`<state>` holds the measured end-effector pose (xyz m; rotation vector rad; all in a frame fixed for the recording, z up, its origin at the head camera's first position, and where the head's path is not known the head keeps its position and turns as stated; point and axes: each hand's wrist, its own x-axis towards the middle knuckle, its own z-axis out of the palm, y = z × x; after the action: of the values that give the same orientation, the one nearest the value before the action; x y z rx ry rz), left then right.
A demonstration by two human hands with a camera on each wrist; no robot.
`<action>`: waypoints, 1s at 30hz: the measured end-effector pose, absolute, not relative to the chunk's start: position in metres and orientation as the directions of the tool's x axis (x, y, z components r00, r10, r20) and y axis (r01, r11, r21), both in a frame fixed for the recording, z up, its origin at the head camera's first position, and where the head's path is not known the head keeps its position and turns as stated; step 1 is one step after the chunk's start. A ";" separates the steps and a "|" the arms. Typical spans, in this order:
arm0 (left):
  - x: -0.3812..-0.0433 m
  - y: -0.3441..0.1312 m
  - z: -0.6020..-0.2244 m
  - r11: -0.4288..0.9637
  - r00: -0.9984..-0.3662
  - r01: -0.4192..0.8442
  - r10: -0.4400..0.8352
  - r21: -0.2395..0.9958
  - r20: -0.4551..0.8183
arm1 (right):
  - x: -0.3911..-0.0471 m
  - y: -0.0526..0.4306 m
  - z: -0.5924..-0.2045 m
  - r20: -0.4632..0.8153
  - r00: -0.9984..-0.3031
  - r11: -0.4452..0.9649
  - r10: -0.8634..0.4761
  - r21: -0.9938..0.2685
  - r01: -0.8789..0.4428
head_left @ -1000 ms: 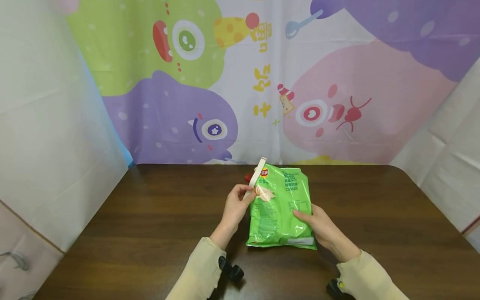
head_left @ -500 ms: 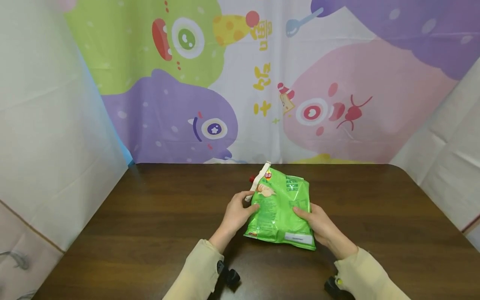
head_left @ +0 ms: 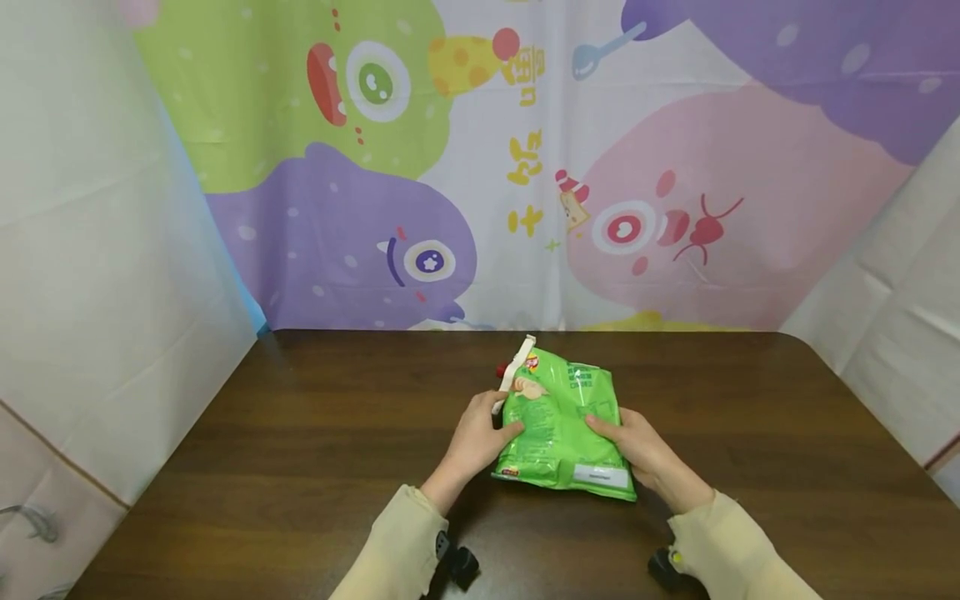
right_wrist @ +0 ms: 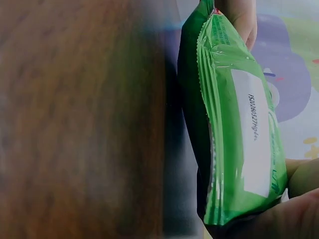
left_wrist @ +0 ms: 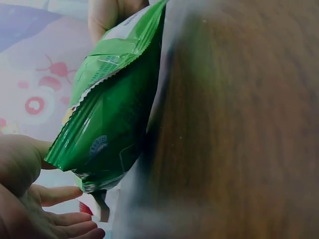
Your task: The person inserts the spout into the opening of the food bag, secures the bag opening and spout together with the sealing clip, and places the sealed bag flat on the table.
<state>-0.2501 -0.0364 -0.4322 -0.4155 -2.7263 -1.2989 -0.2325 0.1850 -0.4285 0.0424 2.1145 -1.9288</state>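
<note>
A green chip bag is held up in front of me over the table, its printed back toward the head camera. Across its upper left corner sits a white bag clip with a red part behind it. My left hand grips the bag's left edge just under the clip, thumb on the near face; the left wrist view shows the other fingers spread behind the bag's corner. On the right edge my right hand holds the bag, thumb in front and fingers hidden behind. A white label strip runs along the crimped bottom end.
The dark brown wooden table spreads under both hands. Behind it hangs a cartoon-printed cloth, with white cloth walls at the sides. A black wrist camera hangs under the left sleeve.
My left hand has slid from the clip down to the bag's left edge, its thumb now on the bag. The bag's top has dropped a little. My right hand keeps its hold.
</note>
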 end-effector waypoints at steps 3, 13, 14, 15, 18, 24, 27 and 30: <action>-0.249 -0.036 -0.432 0.632 -0.946 0.320 0.245 0.705 0.210 | -0.235 0.184 -0.428 -0.217 -0.966 0.157 -0.137 -0.968 0.195; -0.246 -0.031 -0.427 0.648 -0.831 0.541 0.509 0.536 0.224 | -0.234 0.181 -0.421 -0.118 -0.992 0.461 -0.043 -0.883 0.085; -0.245 -0.031 -0.427 0.652 -0.833 0.537 0.512 0.535 0.212 | -0.234 0.182 -0.421 -0.092 -0.994 0.489 -0.059 -0.871 0.052; -0.245 -0.031 -0.427 0.657 -0.836 0.529 0.511 0.537 0.198 | -0.233 0.182 -0.421 -0.050 -0.996 0.519 -0.074 -0.855 0.004; -0.246 -0.031 -0.428 0.663 -0.840 0.519 0.514 0.540 0.175 | -0.232 0.184 -0.422 0.010 -0.991 0.564 -0.130 -0.822 -0.082; -0.248 -0.033 -0.431 0.664 -0.824 0.532 0.549 0.525 0.141 | -0.234 0.185 -0.420 -0.075 -0.984 0.593 -0.159 -0.804 -0.034; -0.249 -0.033 -0.433 0.662 -0.814 0.545 0.566 0.514 0.133 | -0.234 0.185 -0.420 -0.129 -0.979 0.601 -0.159 -0.799 0.008; -0.249 -0.033 -0.434 0.664 -0.811 0.548 0.570 0.508 0.131 | -0.235 0.186 -0.420 -0.154 -0.975 0.597 -0.159 -0.802 0.029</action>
<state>-0.2494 -0.0328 -0.4339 -0.9750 -2.9010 -0.8657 -0.2349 0.1862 -0.4200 -0.1073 2.6156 -1.3193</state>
